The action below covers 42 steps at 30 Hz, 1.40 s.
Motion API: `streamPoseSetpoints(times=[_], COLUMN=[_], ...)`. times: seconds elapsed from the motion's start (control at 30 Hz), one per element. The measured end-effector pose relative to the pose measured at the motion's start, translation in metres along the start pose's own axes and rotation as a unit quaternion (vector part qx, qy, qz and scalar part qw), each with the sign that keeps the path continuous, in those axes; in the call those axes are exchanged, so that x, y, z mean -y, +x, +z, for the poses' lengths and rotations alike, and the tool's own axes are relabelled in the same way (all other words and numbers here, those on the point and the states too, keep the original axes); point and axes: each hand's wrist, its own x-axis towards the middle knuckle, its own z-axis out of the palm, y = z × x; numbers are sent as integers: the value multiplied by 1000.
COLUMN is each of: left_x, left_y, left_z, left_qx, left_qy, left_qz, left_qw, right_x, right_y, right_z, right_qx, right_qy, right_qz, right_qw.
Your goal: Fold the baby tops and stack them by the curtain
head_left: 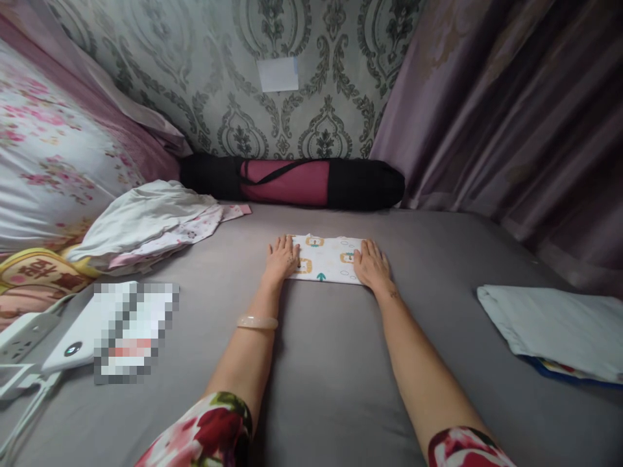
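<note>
From my remote view, the step in hand looks like flattening and squaring a folded printed cloth (328,259) on the bed (331,363). The cloth lies about midway between the bed's left and right sides, toward the far edge, where a black and maroon bag (287,183) rests.

I judge that the next move calls for light, even pressure, then either a clean lift of both palms or a slip of the fingers under the ends, without dragging the layers askew.

My left hand (282,258) lies palm down at the cloth's left end, fingers somewhat spread and pointing to the far edge, thumb side on the fabric. My right hand (372,263) mirrors it at the right end, fingers extended and closer together, thumb turned inward. I see no pinch in either; how far the cloth runs beneath the palms, I cannot tell. Both forearms reach forward from the near edge, converging toward the cloth.
</note>
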Motion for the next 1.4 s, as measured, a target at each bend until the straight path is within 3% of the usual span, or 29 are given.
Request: streamPoseSetpoints(times=[0.27,0.47,0.63,0.73,0.83,1.0,1.2,1.4], left_x=[-9,-21,-8,3,12,21,23,26], left_y=[-2,-3,-3,-2,1,3,2,4], left_z=[-8,-16,-22,-30,-36,-45,-49,-45], left_qx=[-15,-63,-48,-67,-43,18,55,53], left_qy=[13,16,-16,-52,-96,-148,-187,-194], left_qz=[-6,26,-27,-47,-94,-163,-170,-161], left_qw=[1000,998,998,995,990,975,966,966], right_x=[5,18,13,16,28,39,44,73], right_y=[2,4,4,4,2,-3,0,3], right_z=[-5,-9,1,1,0,6,-3,-5], right_qx=[-1,-62,2,-15,-43,4,38,15], right_qy=[0,-1,1,-3,-7,-9,-21,-4], right_qz=[5,-33,-20,-23,-45,-72,-62,-88], right_qw=[1000,998,1000,1000,998,997,997,996])
